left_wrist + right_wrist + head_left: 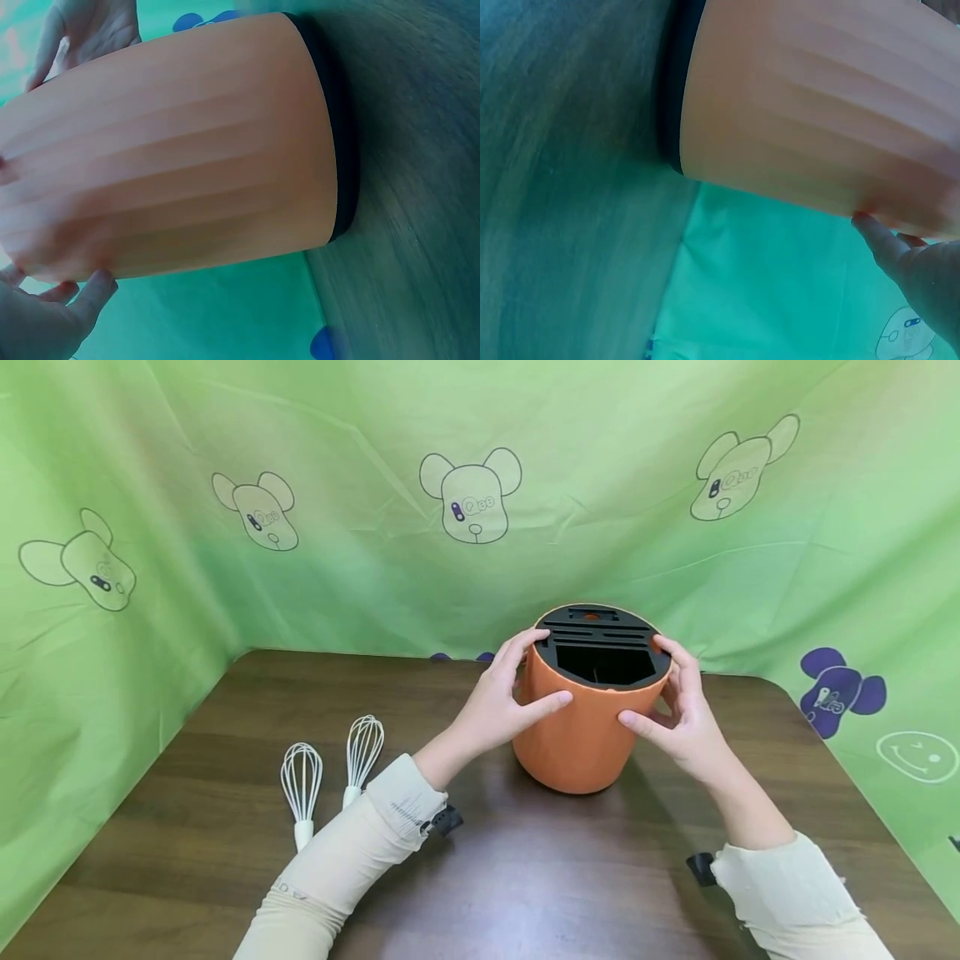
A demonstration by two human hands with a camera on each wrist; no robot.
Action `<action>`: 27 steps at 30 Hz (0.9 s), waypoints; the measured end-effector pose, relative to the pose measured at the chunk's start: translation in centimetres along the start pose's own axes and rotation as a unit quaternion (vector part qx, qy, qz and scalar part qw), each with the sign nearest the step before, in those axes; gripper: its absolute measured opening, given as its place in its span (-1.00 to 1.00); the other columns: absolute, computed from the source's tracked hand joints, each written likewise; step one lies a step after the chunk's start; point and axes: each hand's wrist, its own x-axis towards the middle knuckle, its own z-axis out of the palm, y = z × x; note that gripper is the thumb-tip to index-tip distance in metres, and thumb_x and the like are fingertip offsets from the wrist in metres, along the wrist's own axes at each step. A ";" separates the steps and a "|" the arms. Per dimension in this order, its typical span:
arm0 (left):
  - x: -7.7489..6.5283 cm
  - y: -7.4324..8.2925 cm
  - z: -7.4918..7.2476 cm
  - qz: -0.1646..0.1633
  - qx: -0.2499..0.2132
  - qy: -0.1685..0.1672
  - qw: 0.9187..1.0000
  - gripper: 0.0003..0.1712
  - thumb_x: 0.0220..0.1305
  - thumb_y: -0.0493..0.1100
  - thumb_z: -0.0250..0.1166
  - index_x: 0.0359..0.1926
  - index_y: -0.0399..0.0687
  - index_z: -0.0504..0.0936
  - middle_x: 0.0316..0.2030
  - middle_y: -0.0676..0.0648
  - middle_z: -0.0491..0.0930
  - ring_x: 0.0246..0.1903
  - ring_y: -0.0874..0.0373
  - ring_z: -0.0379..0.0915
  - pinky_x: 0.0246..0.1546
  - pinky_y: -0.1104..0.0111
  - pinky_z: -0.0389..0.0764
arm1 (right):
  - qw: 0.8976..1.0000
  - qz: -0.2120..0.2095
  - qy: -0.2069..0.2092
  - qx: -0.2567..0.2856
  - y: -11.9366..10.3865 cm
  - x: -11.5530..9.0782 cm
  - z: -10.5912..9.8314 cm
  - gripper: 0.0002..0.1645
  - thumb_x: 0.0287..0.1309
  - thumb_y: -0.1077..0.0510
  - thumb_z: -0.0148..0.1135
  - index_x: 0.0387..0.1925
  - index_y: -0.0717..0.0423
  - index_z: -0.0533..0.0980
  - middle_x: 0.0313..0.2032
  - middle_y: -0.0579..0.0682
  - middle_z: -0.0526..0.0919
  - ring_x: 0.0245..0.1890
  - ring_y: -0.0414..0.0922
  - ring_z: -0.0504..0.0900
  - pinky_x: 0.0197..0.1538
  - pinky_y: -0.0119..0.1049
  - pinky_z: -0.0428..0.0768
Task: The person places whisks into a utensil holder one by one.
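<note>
Left hand (491,706), right hand (692,718): fingers grasping orange utensil holder (576,739) | step: likely positioning it | next: probably wants steady, even release

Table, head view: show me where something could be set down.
Bare: the table front, between left sleeve and right sleeve; the back left, behind the white whisks; the right edge, beyond the right hand. Crowded: around the orange holder, which left hand and right hand grip, and around the whisks, by the left sleeve.
</note>
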 end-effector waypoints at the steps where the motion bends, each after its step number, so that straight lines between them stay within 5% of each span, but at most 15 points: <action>1: -0.1 0.0 -0.1 -0.001 -0.002 0.000 1.000 -0.15 0.24 0.03 0.40 0.46 0.25 0.17 0.47 0.18 0.12 0.40 0.17 0.20 0.40 0.14 0.37 | 1.000 0.001 0.000 -0.001 0.0 0.0 0.1 0.12 0.11 0.60 0.15 0.53 -0.10 -0.10 0.35 -0.10 0.25 0.28 -0.23 0.32 0.07 -0.60 0.56; 27: -2.0 0.3 -1.3 -0.001 0.004 0.005 1.000 -0.13 0.22 0.00 0.42 0.46 0.26 0.18 0.45 0.20 0.16 0.33 0.24 0.26 0.24 0.15 0.52 | 0.998 0.013 0.018 -0.056 -0.7 -1.1 2.1 0.18 0.07 0.56 0.24 0.54 -0.11 -0.10 0.41 -0.06 0.22 0.34 -0.24 0.28 0.13 -0.65 0.46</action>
